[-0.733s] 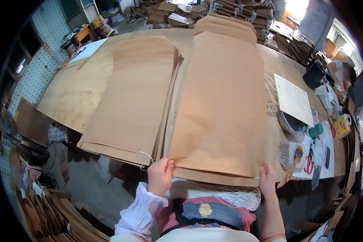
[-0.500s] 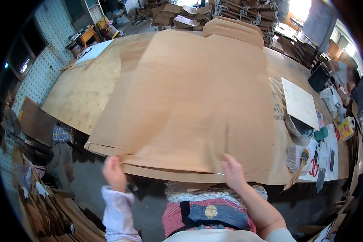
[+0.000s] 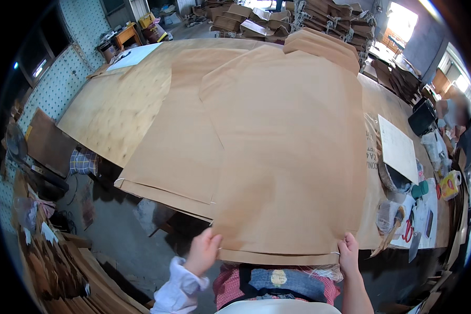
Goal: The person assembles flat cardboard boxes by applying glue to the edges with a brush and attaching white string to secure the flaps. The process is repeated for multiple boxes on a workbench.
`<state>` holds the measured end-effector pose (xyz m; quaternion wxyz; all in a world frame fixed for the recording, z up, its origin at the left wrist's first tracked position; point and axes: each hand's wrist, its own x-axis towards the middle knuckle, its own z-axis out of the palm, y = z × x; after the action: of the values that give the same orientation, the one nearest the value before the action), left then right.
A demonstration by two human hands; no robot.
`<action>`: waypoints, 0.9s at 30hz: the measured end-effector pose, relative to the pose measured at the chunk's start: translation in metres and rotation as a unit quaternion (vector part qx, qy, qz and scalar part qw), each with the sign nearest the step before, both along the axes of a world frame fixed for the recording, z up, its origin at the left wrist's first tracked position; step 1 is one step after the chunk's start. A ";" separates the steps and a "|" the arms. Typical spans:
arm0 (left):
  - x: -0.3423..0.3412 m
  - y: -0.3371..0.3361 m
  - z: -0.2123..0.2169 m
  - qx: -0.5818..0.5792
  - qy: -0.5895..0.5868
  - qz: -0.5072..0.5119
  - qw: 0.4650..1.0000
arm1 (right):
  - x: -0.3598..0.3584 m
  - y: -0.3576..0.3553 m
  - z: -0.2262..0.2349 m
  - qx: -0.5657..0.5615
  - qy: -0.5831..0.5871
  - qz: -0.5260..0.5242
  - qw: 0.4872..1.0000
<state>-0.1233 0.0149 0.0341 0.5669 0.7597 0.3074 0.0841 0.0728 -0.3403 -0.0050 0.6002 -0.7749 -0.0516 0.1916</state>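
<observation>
A large brown paper sack (image 3: 293, 157) lies flat in front of me, its near end folded into a narrow stitched strip that overhangs the table's front edge. My left hand (image 3: 204, 250) pinches the left corner of that near end. At the right corner my right hand (image 3: 349, 253) is closed on the same sack, a short white thread end showing beside it. Beneath and to the left lies another brown paper sack (image 3: 167, 157), its stitched near edge toward me. More folded sacks (image 3: 324, 47) are heaped at the far end.
The wooden table (image 3: 115, 110) stretches left. On its right are a white board (image 3: 397, 146), red scissors (image 3: 408, 229), a blade (image 3: 414, 247), a green lid (image 3: 419, 189) and a yellow bottle (image 3: 449, 186). Bundled sacks (image 3: 329, 21) stand behind; a person (image 3: 452, 112) is at far right.
Both hands have moved right and toward me, pulling the top sack along. It has shifted right, uncovering more of the sack beneath on the left.
</observation>
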 end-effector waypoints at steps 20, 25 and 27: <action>-0.045 0.347 0.005 0.412 0.147 0.198 0.877 | -0.013 0.286 0.035 0.090 0.039 0.253 0.962; -0.056 0.333 -0.028 0.336 0.056 0.205 0.917 | 0.111 0.161 0.041 -0.214 -0.313 0.026 0.925; -0.061 0.340 -0.048 0.263 -0.011 0.245 0.933 | 0.170 0.101 0.016 -0.327 -0.404 -0.006 0.854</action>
<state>-0.1843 0.3545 -0.0141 0.3118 0.7818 0.4443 0.3070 0.2431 -0.2396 0.0115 0.2392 -0.9360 -0.2193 -0.1362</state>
